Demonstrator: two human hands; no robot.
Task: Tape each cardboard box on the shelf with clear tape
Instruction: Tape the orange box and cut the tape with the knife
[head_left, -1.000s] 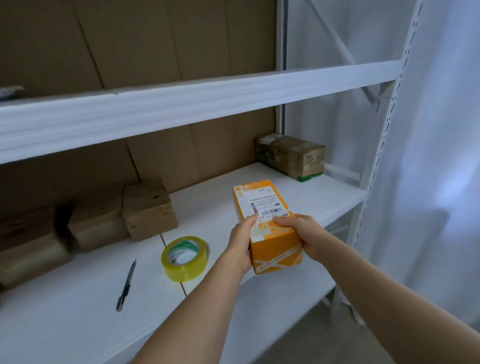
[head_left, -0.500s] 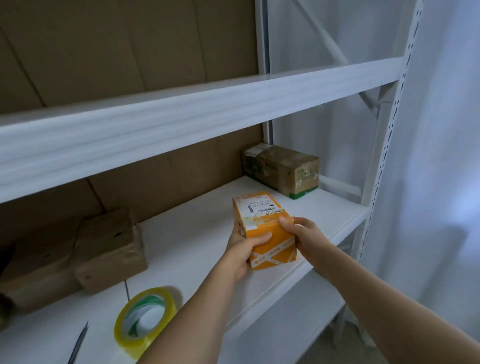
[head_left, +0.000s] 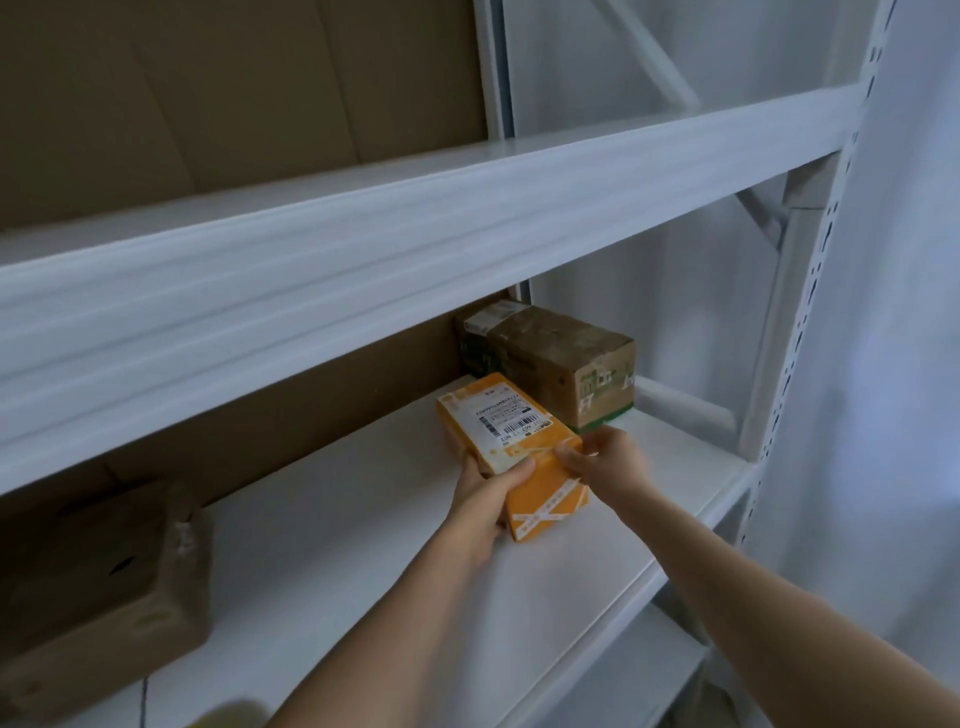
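**Two hands hold the orange box on the shelf**

The orange box (head_left: 511, 447) is on the white shelf (head_left: 332, 540), toward the right end. Whether its bottom sits flat on the shelf or is lifted a little is hard to tell, because the hands cover its lower edges. A white label with a bar code is on top, but the words are too small to read. Pale tape crosses its near end.

The left hand (head_left: 485, 506) grips the left side of the box. Its thumb lies curled over the top, and its other fingers are hidden behind the box. The right hand (head_left: 605, 462) holds the near right edge, with its fingers (head_left: 571, 457) bent and pinching the top corner.

Just behind the orange box stands a brown box (head_left: 561, 364), shiny with tape and with green print on one end. Its back part is dark and hard to see.

At the left, another brown box (head_left: 104, 587) sits in shadow, cut off by the picture's edge. A blurry yellow thing (head_left: 228, 717) peeks in at the bottom, and most of it is cut off.
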